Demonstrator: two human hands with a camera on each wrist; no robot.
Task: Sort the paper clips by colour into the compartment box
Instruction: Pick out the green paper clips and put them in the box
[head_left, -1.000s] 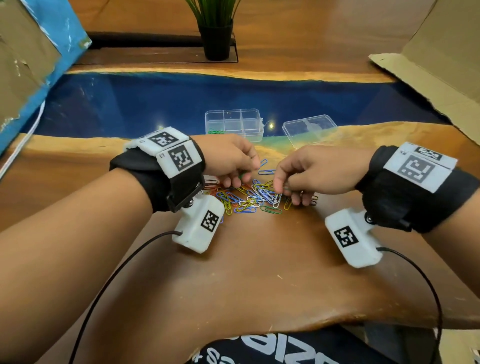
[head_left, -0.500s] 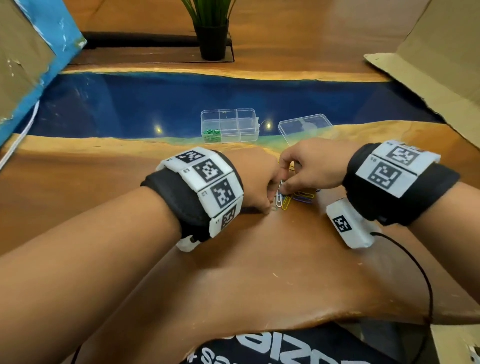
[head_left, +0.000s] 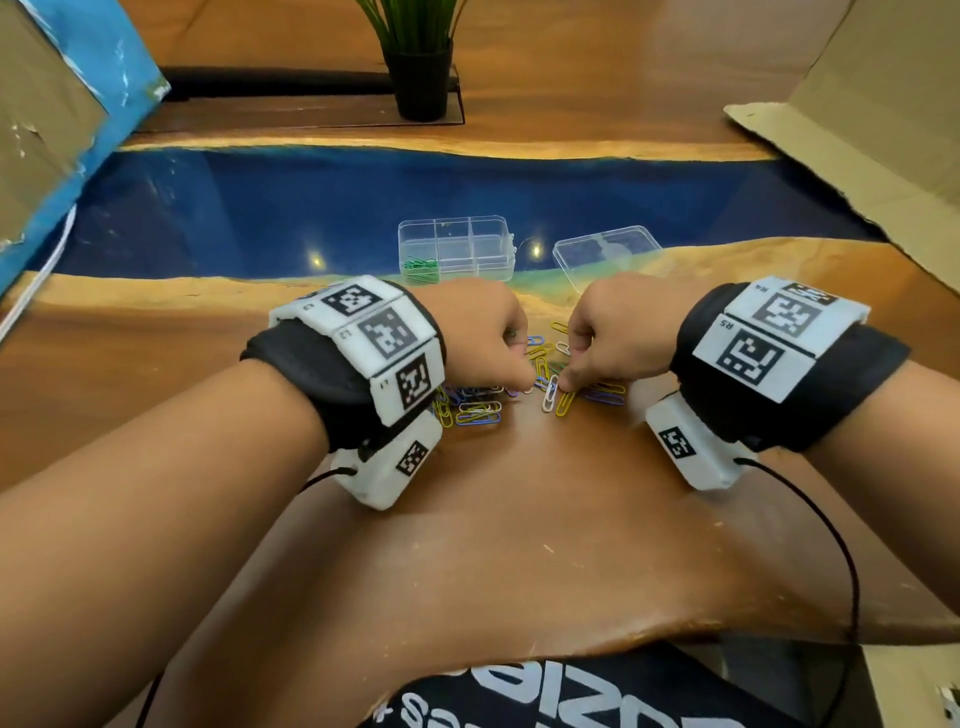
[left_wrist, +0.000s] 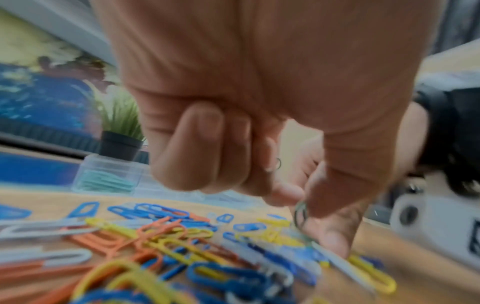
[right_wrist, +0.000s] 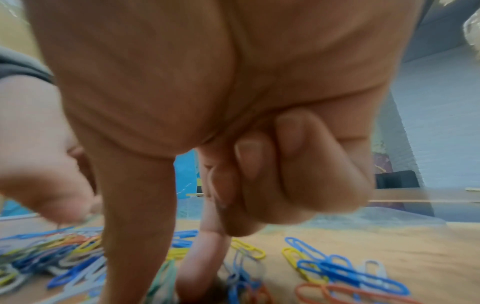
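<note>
clip pile: loose heap of paper clips (head_left: 483, 408) lying flat on the bench (head_left: 519, 519), directly under both grips; blue, yellow, orange, white and a few green, tangled and overlapping.
left grip: left hand (head_left: 483, 332) curling over the pile's near-left side, fingers folded in, thumb and forefinger pinching thin green wire, looks like a green clip (left_wrist: 301, 214). Blurred, so calling it a judgement.
right grip: right hand (head_left: 613, 332) is closing down on the pile's right side, forefinger (right_wrist: 205, 255) and thumb pressing to the bench around a pale green clip (right_wrist: 163, 277); outer fingers tucked. Can't tell if it's actually holding yet.
key relation: compartment box (head_left: 457, 249) is sitting straight ahead, beyond both grips, a bit nearer the left one. Green clips are already lying in its near-left cell (head_left: 420, 265), so greens are heading forward and slightly left.
clip axis: white clip (head_left: 549, 395) and yellow clip (head_left: 565, 402) between the grips are lying long axis pointing away from the person, side by side, touching or nearly.
materials: clips are thin coated wire, smooth, slippery, prone to hooking neighbours. Box is clear rigid plastic, thin dividers, open top. Bench is glossy wood with blue resin strip.
outward: clear lid (head_left: 608, 254) lying right of box, potted plant (head_left: 421, 62) far behind, cardboard panels at both sides.
</note>
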